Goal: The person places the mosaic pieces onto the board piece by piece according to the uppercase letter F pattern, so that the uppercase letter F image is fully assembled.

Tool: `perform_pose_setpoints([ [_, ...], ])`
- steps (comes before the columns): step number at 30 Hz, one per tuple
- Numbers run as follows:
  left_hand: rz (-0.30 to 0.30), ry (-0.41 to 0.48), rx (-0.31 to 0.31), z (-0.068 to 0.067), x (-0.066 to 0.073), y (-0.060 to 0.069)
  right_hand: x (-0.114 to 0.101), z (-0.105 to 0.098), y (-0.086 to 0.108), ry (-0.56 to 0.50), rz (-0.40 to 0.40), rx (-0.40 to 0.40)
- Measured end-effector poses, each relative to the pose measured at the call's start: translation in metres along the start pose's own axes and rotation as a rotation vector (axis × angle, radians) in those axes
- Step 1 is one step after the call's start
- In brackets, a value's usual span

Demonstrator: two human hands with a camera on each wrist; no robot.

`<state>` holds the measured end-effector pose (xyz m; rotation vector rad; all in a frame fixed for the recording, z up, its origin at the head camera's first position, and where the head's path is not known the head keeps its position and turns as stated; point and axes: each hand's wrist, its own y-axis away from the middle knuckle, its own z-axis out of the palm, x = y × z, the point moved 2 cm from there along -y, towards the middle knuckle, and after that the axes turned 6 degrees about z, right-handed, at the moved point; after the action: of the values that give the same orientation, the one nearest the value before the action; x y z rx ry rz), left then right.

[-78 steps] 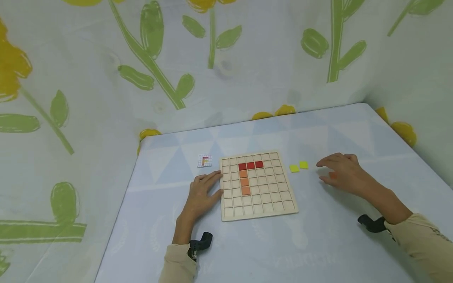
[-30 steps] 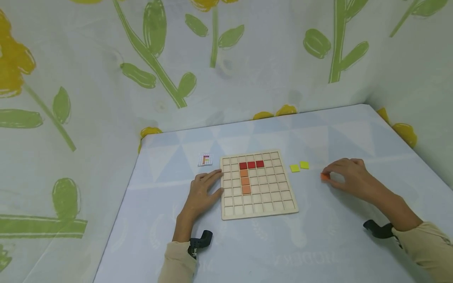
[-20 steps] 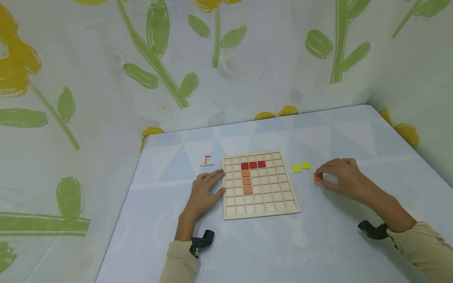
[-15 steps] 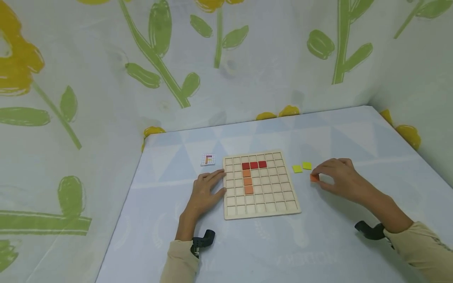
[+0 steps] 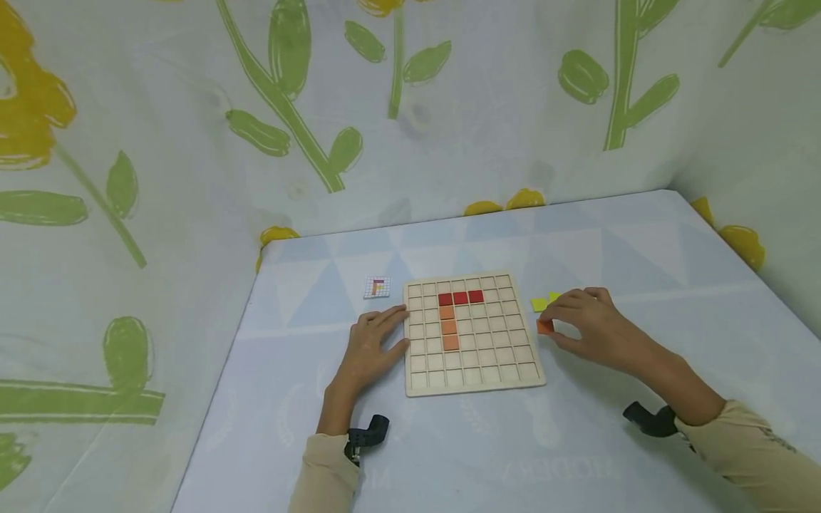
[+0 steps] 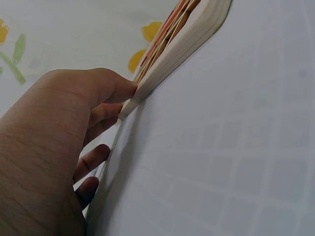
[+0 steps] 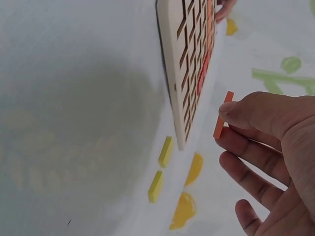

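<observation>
On the counter [image 5: 462, 442] there is one wooden grid board [image 5: 490, 356]. In its cells lie three red tiles [image 5: 460, 298] in a row and three orange tiles [image 5: 449, 327] in a column. Two yellow tiles [image 5: 537, 305] lie right of the board; in the head view, one is partly hidden by the right hand [image 5: 586, 324]. One small pattern card [image 5: 377, 286] lies beyond the left hand [image 5: 367, 349]; its finest print is hard to read. The right grip pinches a fourth orange tile [image 5: 544, 327], just beside the board's right edge. The left grip is spread wide, fingertips touching the left edge.
</observation>
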<state>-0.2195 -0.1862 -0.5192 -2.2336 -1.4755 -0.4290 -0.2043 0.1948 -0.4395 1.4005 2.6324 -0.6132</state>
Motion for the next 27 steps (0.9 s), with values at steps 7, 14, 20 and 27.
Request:
perform_pose_setpoints([
  [7, 0.009, -0.003, 0.002, 0.001, -0.002, 0.000, -0.011, 0.005, -0.008, -0.021, -0.110, 0.055],
  [14, 0.013, 0.006, 0.005, 0.000, 0.000, 0.000, -0.021, 0.010, -0.016, -0.018, -0.108, 0.033],
  [20, 0.010, 0.003, 0.005, -0.001, 0.000, 0.000, -0.030, 0.016, -0.022, -0.026, -0.112, 0.001],
  [27, 0.015, -0.002, 0.004, -0.002, 0.001, 0.000, -0.043, 0.025, -0.027, -0.044, -0.150, 0.011],
])
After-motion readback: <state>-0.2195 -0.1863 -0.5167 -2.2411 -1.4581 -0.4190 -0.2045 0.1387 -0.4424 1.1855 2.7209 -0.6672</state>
